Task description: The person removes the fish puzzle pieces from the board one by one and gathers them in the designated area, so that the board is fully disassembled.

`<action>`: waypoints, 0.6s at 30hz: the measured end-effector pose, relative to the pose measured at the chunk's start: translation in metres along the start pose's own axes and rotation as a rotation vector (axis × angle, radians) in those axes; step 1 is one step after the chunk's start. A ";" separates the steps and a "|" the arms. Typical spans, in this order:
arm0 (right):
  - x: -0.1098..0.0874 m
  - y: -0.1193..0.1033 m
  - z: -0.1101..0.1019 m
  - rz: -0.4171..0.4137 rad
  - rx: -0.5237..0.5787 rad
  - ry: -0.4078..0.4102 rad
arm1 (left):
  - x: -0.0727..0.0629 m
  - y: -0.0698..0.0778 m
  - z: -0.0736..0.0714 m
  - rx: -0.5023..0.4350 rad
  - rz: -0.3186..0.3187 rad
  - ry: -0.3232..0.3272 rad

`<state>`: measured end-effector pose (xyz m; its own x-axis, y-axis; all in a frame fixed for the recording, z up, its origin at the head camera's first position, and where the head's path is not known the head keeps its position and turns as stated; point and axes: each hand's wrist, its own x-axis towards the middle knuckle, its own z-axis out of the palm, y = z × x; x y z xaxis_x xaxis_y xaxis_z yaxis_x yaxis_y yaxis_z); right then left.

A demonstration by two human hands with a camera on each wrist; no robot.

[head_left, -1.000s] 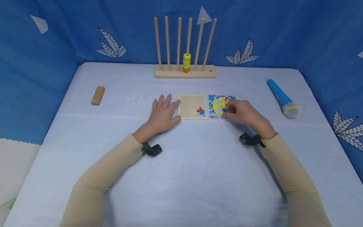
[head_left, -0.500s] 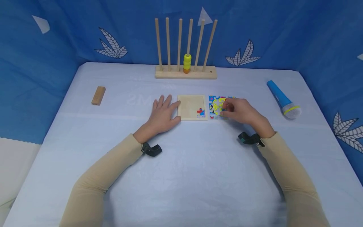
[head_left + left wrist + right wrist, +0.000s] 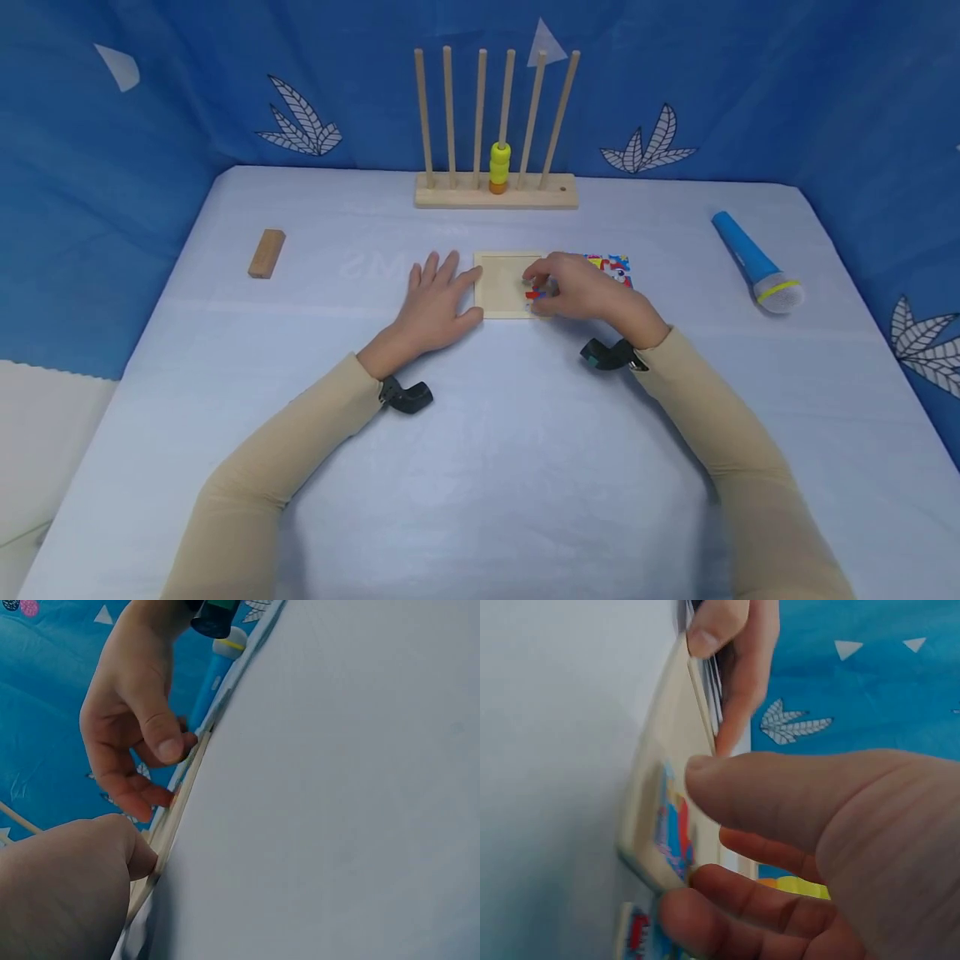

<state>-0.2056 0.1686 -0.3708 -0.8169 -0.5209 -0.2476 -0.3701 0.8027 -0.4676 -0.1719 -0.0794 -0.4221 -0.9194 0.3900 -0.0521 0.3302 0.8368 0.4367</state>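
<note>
My left hand (image 3: 435, 310) lies flat on the table with spread fingers. Its thumb and index finger touch the left edge of a square wooden puzzle tray (image 3: 498, 287). Over the tray's right side, my right hand (image 3: 581, 287) curls its thumb and fingers around a small colourful jigsaw piece (image 3: 673, 825), which blurs between thumb and fingertips in the right wrist view. Red and blue at the tray's lower right corner is partly covered by that hand. To the right lies the jigsaw picture (image 3: 617, 265), mostly hidden behind the hand.
A wooden peg stand (image 3: 442, 197) with yellow and orange beads (image 3: 498, 167) on one rod stands at the back. On the left lies a wooden block (image 3: 266, 254). A blue toy microphone (image 3: 750, 250) lies at the right. Blue cloth (image 3: 360, 83) hangs behind the table.
My right hand has moved left from the jigsaw picture to above the tray's right side. The left hand has kept its place at the tray's edge.
</note>
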 end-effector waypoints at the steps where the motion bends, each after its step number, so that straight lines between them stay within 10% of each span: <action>1: 0.000 0.000 0.001 0.005 -0.003 -0.009 | 0.000 0.000 0.000 -0.001 0.000 0.000; 18: -0.002 -0.001 0.008 -0.007 -0.032 -0.019 | 0.000 0.001 -0.001 0.000 0.004 0.011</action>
<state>-0.2000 0.1670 -0.3768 -0.8058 -0.5315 -0.2612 -0.3898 0.8080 -0.4418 -0.1717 -0.0788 -0.4209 -0.9204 0.3888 -0.0411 0.3334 0.8354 0.4370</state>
